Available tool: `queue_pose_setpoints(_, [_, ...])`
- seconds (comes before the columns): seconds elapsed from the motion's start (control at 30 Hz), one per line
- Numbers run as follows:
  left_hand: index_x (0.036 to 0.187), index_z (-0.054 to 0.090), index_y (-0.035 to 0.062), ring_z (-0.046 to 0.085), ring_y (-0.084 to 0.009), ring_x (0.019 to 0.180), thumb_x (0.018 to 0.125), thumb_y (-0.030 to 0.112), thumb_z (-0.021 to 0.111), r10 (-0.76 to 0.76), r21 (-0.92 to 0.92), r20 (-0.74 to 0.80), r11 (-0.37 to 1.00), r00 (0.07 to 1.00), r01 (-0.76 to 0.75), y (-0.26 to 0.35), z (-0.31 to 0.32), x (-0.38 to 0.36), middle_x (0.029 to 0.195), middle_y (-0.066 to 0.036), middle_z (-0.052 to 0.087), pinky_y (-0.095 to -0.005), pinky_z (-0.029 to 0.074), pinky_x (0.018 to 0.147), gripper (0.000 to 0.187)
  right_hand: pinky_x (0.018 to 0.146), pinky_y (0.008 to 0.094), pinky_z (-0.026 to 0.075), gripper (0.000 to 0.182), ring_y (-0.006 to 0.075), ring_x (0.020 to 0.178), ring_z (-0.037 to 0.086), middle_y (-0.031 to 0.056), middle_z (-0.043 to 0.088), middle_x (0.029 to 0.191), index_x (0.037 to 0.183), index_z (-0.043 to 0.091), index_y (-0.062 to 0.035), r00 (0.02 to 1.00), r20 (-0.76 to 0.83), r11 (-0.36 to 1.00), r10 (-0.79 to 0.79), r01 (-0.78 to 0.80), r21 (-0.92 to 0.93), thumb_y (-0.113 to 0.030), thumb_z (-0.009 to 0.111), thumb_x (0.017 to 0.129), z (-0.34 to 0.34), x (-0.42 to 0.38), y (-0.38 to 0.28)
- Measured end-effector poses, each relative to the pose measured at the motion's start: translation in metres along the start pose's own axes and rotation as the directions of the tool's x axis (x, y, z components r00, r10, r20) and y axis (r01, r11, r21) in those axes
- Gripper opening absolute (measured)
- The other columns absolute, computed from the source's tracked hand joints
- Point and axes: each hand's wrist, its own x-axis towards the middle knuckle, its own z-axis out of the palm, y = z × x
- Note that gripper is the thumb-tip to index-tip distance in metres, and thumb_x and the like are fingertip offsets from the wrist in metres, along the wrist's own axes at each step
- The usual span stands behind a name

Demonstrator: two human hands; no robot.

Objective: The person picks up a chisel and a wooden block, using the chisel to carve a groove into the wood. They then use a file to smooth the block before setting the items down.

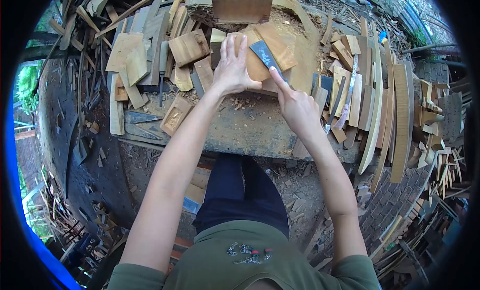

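Observation:
My right hand [298,106] is closed around a chisel, its index finger stretched along the wide dark blade [262,54]. The handle is hidden inside the hand. The blade slants up and to the left, over a pale brown wooden block [256,69]. My left hand [233,70] lies on the left part of that block, fingers stretched away from me and thumb pointing right. Behind the blade is another flat piece of wood [280,49]. Both pieces are on the workbench [240,125].
Wooden offcuts [189,47] crowd the bench's left side, beside another tool with a grey handle [163,57]. A hollowed block [176,115] lies near the front. To the right are a metal file or rasp [350,85] and long curved strips [400,122]. A thick upright block [241,6] stands at the back.

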Motion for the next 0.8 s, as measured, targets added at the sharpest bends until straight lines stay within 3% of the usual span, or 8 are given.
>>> queue_pose_setpoints(0.07, [0.154,0.013,0.0026,0.008,-0.0491,0.144,0.049,0.044,0.086,-0.029,-0.002,0.023,1.0,0.999,0.029,0.003,-0.004,-0.002,0.155,-0.03,0.01,-0.0543,0.024,0.117,0.134,0.047,0.0502,0.053,0.05,0.0381,0.057,0.066,0.0209,0.062,0.063,0.148,0.037,-0.0388,1.0,-0.001,0.999,0.001,-0.001,0.042,-0.029,0.05,0.1,-0.007,-0.015,0.0])
queue_pose_setpoints(0.13, [0.154,0.013,0.0026,0.008,-0.0488,0.145,0.049,0.044,0.086,-0.048,-0.011,0.043,0.999,0.998,0.049,0.005,-0.004,-0.002,0.155,-0.03,0.01,-0.0546,0.025,0.116,0.135,0.049,0.0493,0.053,0.046,0.0392,0.057,0.065,0.0204,0.063,0.063,0.145,0.042,-0.0355,0.992,0.113,0.998,0.056,-0.052,-0.035,-0.028,0.05,0.1,-0.022,-0.042,0.002])
queue_pose_setpoints(0.33, [0.154,0.013,0.0026,0.008,-0.0484,0.145,0.049,0.045,0.085,-0.022,0.005,0.026,1.0,0.999,0.022,0.003,-0.003,-0.001,0.155,-0.03,0.01,-0.0545,0.025,0.117,0.134,0.049,0.0494,0.053,0.051,0.0381,0.057,0.066,0.019,0.062,0.064,0.149,0.035,-0.0374,1.0,0.001,0.999,0.004,-0.004,0.034,-0.029,0.049,0.101,-0.01,-0.013,-0.001])
queue_pose_setpoints(0.47, [0.154,0.013,0.0023,0.008,-0.0487,0.144,0.05,0.046,0.085,-0.031,-0.015,0.049,0.999,0.998,0.032,0.005,-0.003,-0.002,0.154,-0.03,0.011,-0.0547,0.025,0.117,0.134,0.051,0.0493,0.053,0.051,0.0384,0.058,0.066,0.0194,0.062,0.067,0.149,0.035,-0.0373,0.992,0.114,0.998,0.057,-0.056,-0.006,-0.03,0.049,0.1,-0.02,-0.038,0.0])
queue_pose_setpoints(0.53, [0.153,0.015,0.0013,0.008,-0.0449,0.147,0.048,0.045,0.087,-0.05,0.062,-0.003,0.997,0.999,0.05,0.004,0.001,-0.001,0.155,-0.03,0.011,-0.0483,0.031,0.117,0.135,0.051,0.0492,0.054,0.051,0.0381,0.059,0.066,0.0195,0.062,0.068,0.149,0.035,-0.0378,0.991,0.117,0.998,0.065,-0.065,-0.003,-0.03,0.049,0.1,-0.017,-0.038,0.003])
queue_pose_setpoints(0.67, [0.154,0.01,0.0032,0.006,-0.0474,0.146,0.048,0.046,0.088,-0.069,0.089,0.018,0.994,0.997,0.067,0.004,0.002,0.0,0.156,-0.029,0.009,-0.052,0.03,0.116,0.138,0.052,0.0489,0.054,0.052,0.0384,0.059,0.066,0.0194,0.063,0.067,0.149,0.034,-0.0379,0.997,0.054,0.998,0.054,-0.052,-0.033,-0.029,0.05,0.1,-0.02,-0.043,0.004])
queue_pose_setpoints(0.73, [0.155,0.009,0.0042,0.006,-0.0483,0.146,0.048,0.046,0.088,-0.065,0.08,0.026,0.995,0.998,0.063,0.002,0.001,0.002,0.156,-0.029,0.008,-0.054,0.031,0.115,0.139,0.056,0.0519,0.052,0.052,0.0408,0.061,0.065,0.0207,0.063,0.066,0.15,0.034,-0.0363,0.976,0.195,0.995,0.096,-0.095,-0.016,-0.026,0.048,0.101,-0.027,-0.052,0.004])
queue_pose_setpoints(0.8, [0.155,0.009,0.0049,0.004,-0.0479,0.146,0.048,0.045,0.088,-0.04,0.063,0.011,0.997,0.999,0.039,0.001,0.003,0.0,0.157,-0.029,0.008,-0.0537,0.03,0.115,0.139,0.055,0.0515,0.052,0.051,0.04,0.06,0.065,0.0212,0.063,0.067,0.149,0.035,-0.0358,0.989,0.135,0.997,0.061,-0.066,0.03,-0.026,0.049,0.101,-0.016,-0.023,0.001])
